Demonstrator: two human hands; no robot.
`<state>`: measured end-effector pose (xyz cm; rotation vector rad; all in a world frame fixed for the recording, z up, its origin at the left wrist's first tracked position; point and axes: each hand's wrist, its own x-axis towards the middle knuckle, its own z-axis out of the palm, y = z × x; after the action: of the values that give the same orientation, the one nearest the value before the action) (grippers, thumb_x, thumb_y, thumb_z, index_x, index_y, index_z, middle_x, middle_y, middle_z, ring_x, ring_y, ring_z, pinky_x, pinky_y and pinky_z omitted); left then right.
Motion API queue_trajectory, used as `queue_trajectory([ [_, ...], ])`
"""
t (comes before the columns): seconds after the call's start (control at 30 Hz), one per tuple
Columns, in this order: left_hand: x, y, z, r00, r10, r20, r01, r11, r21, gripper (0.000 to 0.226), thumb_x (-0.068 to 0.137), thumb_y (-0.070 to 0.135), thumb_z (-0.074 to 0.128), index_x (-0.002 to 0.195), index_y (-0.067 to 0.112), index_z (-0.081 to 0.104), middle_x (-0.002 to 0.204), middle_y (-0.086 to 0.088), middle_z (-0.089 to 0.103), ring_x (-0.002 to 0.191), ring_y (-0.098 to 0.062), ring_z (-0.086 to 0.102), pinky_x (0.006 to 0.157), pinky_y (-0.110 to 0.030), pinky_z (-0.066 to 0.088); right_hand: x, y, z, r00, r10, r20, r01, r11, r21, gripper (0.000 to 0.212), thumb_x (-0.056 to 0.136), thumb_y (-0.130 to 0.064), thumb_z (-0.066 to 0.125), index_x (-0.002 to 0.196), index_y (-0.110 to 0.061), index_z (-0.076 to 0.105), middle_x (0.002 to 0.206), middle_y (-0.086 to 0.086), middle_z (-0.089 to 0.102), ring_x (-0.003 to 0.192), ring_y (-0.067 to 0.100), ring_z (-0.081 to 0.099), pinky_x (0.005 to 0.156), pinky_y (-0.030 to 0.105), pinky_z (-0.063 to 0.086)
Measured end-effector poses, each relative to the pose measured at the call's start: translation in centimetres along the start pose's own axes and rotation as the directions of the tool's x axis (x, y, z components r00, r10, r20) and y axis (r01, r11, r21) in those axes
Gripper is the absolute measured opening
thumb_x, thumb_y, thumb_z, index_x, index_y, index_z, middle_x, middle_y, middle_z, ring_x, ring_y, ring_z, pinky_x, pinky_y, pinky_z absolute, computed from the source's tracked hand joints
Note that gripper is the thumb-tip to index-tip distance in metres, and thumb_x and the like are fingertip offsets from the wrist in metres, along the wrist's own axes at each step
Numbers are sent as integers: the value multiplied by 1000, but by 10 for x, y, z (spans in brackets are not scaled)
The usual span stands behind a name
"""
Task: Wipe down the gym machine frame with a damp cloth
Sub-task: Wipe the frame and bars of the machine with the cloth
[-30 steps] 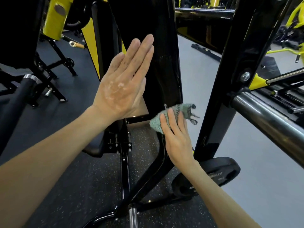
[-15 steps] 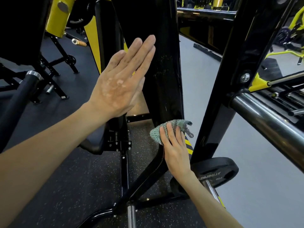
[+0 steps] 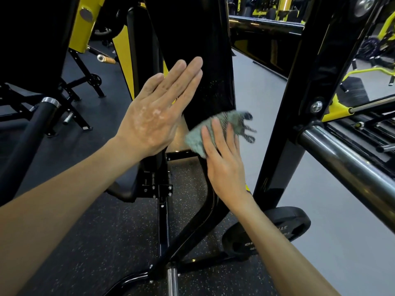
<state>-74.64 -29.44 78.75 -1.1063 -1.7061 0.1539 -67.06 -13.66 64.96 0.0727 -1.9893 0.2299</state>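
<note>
Fingers straight and together, the left hand [image 3: 154, 116] lies flat against the left side of the wide glossy black steel upright of the machine frame [image 3: 213, 86] and holds nothing. Just to its right, at the upright's lower end, the crumpled grey-green woven cloth [image 3: 195, 138] is pressed onto the black face by the right hand [image 3: 224, 165]. That hand's fingers lie straight over the cloth rather than curled round it, and the cloth's fringe is blurred. The upright's long axis runs up from the cloth. Below, it narrows into a curved black leg [image 3: 205, 210] reaching the speckled dark floor [image 3: 106, 242], so the next stroke probably travels along that axis under the nearer right hand. Farther right stand a slanted black post [image 3: 299, 103], a chrome bar [image 3: 352, 165] and a black weight plate [image 3: 286, 223]. No container shows.
</note>
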Motion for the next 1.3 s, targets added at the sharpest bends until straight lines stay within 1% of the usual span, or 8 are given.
queue_trajectory([
  [0.27,0,4,5,1000,-19,-7,19,1000,-6,69,98,0,41,158,5,7,165,-11,12,151,-20,3,124,-35,-1,-76,15,2,973,88,213,-60,989,-134,90,75,7,77,148,-12,28,153,10,24,138,41,22,109,58,23],
  [0.43,1,0,-1,1000,20,-12,-21,999,-42,65,99,3,41,157,5,11,164,-9,9,151,-20,6,124,-37,4,28,-2,-16,998,-46,44,43,996,75,63,89,2,57,146,-10,32,153,15,26,140,43,19,116,56,21],
  [0.57,12,-12,-16,998,-57,4,57,997,-56,67,94,2,33,156,0,7,163,-18,13,151,-21,1,123,-35,-5,112,-13,-35,987,-118,-106,134,978,158,47,93,1,51,140,-2,49,147,25,42,141,42,22,119,49,21],
  [0.8,16,-19,-22,999,-31,35,31,999,-8,57,104,14,27,156,0,7,164,-18,10,151,-23,-1,122,-33,-9,84,-5,-25,983,-85,-161,116,974,194,41,96,-2,54,138,-3,52,149,21,41,147,31,14,110,58,36],
  [0.93,2,-2,-14,1000,9,28,-7,997,-71,56,105,15,32,156,0,14,163,-16,14,152,-25,7,124,-37,3,-12,23,-8,999,-33,-14,35,987,154,43,102,-14,50,143,-10,39,154,7,29,151,24,4,110,58,36],
  [1.07,-10,17,-3,998,42,46,-37,994,-102,57,105,17,32,156,2,13,163,-12,7,152,-25,6,124,-39,7,-114,37,6,976,116,185,-127,991,51,79,82,9,69,148,-15,34,156,0,23,146,32,13,100,60,45],
  [1.17,-18,30,4,995,39,87,-29,993,-111,58,105,19,30,157,4,9,164,-11,6,152,-26,6,124,-39,7,-143,37,14,949,169,267,-183,983,29,92,84,11,66,154,-27,20,162,-7,7,149,25,-2,94,61,49],
  [1.3,-21,36,7,994,25,108,-12,993,-115,60,104,20,30,157,3,6,165,-13,5,152,-25,0,124,-37,0,-122,21,18,953,191,236,-207,977,43,87,87,5,58,156,-20,12,161,-3,5,149,25,-8,115,50,24],
])
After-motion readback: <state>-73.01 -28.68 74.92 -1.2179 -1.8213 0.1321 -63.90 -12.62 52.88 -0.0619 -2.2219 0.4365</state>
